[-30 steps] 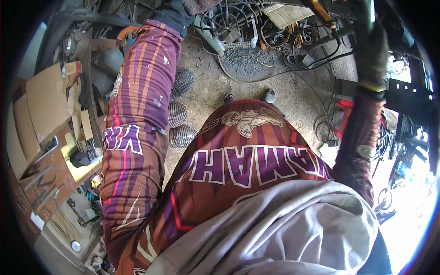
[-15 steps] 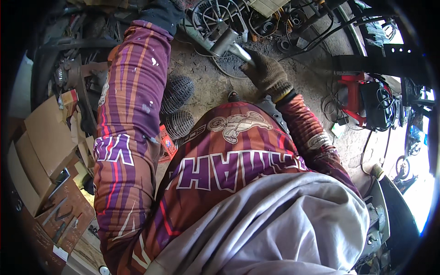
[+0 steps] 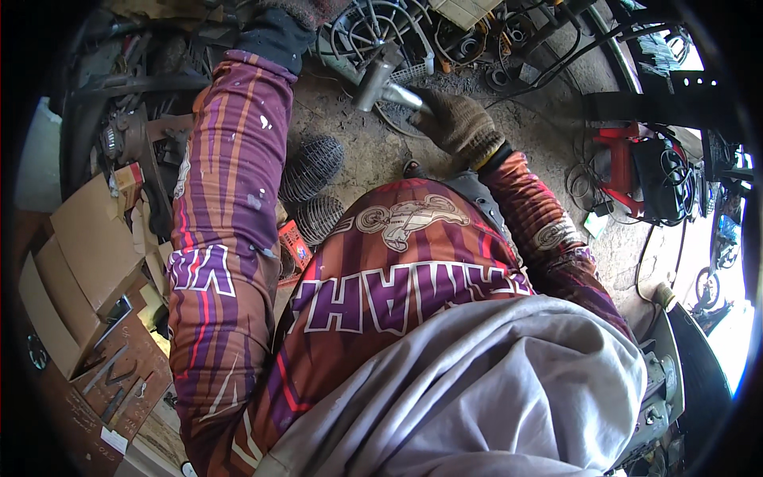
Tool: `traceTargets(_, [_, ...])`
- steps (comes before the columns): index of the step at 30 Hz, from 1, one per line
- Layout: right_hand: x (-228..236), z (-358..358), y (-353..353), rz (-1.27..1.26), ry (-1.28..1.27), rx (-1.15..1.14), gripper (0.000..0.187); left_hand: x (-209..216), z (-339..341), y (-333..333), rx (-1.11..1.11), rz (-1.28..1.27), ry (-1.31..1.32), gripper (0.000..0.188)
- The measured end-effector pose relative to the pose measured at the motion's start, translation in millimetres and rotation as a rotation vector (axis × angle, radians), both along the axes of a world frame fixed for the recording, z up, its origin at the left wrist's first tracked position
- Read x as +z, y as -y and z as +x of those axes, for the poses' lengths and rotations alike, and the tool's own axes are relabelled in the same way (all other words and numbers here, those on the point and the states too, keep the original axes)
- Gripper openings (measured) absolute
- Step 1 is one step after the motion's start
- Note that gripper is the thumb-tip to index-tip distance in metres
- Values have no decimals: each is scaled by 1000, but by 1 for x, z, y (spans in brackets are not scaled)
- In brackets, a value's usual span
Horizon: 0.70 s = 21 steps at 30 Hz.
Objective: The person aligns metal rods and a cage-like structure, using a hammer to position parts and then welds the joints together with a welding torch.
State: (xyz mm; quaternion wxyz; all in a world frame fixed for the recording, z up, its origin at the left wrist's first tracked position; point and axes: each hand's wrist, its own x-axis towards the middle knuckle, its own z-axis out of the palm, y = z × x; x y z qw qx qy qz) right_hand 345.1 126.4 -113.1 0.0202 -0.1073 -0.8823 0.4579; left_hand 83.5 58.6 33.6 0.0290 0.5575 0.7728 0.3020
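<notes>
My right hand (image 3: 461, 127), in a knitted work glove, is closed around the handle of a metal hammer (image 3: 378, 83). The hammer's thick head points away to the left, held above the floor near a metal bar. My left arm reaches far forward, and only a bit of my gloved left hand (image 3: 316, 11) shows at the top edge. Its fingers are out of sight, so I cannot tell what it holds. Beyond the hammer stands a round spoked metal part (image 3: 377, 30) among tangled cables.
Two dark wire coils (image 3: 313, 167) lie beside my left arm, by a red crate (image 3: 295, 245). Cardboard boxes (image 3: 95, 238) stand at left. A red stool (image 3: 616, 171) and a black machine with cables (image 3: 666, 183) are at right. Metal scrap lines the far side.
The hammer has swung up and away from the bar, its head tilted differently. My right hand moved slightly, and the whole view shifted a little.
</notes>
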Motion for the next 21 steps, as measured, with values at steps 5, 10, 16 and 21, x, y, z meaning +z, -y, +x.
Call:
traceTargets(5, [-14, -1, -1, -46, -42, -144, 50, 10, 3, -9, 96, -184, 138, 43])
traceTargets(10, [-10, 4, -6, 26, -44, 16, 48, 12, 9, -12, 120, -90, 222, 54])
traceTargets(16, [-14, -2, -8, -14, 15, -41, 50, 20, 6, -13, 1, -107, 304, 54])
traceTargets(21, [-8, -6, -12, -17, 11, -32, 52, 21, 8, -7, 96, -106, 188, 50])
